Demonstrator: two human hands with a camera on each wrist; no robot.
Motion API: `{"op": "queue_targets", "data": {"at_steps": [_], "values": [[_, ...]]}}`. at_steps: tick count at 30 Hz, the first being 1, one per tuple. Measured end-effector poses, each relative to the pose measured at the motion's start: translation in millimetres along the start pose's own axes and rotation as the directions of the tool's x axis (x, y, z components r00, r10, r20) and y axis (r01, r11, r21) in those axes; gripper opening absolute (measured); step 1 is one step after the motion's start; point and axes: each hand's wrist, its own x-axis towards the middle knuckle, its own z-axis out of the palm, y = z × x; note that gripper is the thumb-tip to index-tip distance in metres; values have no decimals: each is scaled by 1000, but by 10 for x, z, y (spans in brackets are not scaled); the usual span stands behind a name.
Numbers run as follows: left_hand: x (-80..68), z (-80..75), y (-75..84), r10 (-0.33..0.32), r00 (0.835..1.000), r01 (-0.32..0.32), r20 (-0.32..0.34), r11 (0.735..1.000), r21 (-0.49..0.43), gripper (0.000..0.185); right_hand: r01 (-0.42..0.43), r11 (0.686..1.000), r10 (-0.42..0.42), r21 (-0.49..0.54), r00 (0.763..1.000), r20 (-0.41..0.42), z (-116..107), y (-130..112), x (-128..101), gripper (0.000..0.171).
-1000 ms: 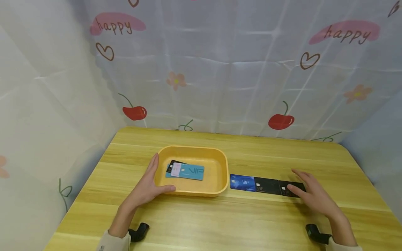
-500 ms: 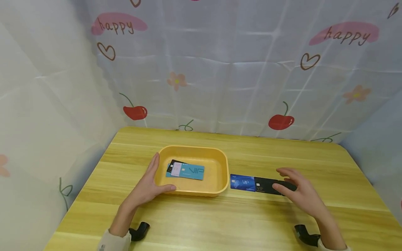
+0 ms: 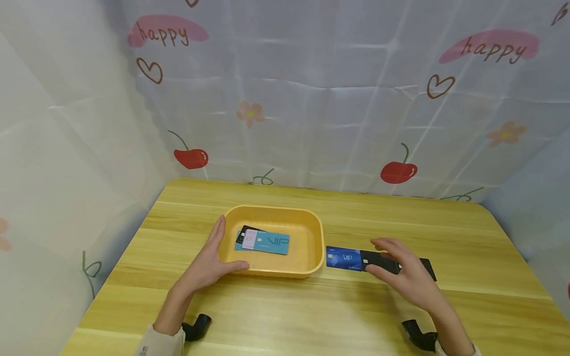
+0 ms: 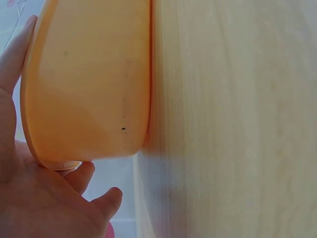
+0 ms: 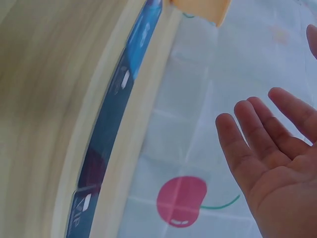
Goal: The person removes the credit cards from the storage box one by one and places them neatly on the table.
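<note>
A shallow yellow plastic bin (image 3: 307,272) stands on the table with several bank-style VIP cards inside, a teal card (image 3: 273,243) on top. My left hand (image 3: 207,264) rests at the bin's left end, fingers straight along the side and thumb on the near rim. Right of the bin, cards lie end to end: a blue VIP card (image 3: 344,258), a black card (image 3: 378,261) and another black card (image 3: 428,269), partly hidden by my right hand (image 3: 411,279). That hand hovers over the black cards with thumb and fingers apart. In the right wrist view its fingers hold nothing.
The wooden table (image 3: 285,316) ends at the back against a white patterned curtain (image 3: 320,123), which also hangs at both sides. A black wrist mount (image 3: 197,327) sits by the left wrist and a similar black mount (image 3: 418,336) by the right.
My right hand has moved left along the card row, from the rightmost black card toward the middle one, uncovering the right card's far end. My left hand and the bin have stayed put.
</note>
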Motion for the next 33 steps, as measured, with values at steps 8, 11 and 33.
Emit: {"op": "queue_targets", "data": {"at_steps": [8, 11, 33], "values": [[0, 5, 0, -7, 1000, 7, -4, 1000, 2, 125, 71, 996, -70, 49, 997, -14, 108, -189, 98, 50], [0, 8, 1, -9, 1000, 9, -3, 1000, 1, 125, 87, 995, -86, 55, 996, -19, 154, -245, 144, 49], [4, 4, 15, -19, 1000, 19, -5, 1000, 2, 126, 151, 975, -159, 164, 987, 34, 653, -535, 551, 51]]}}
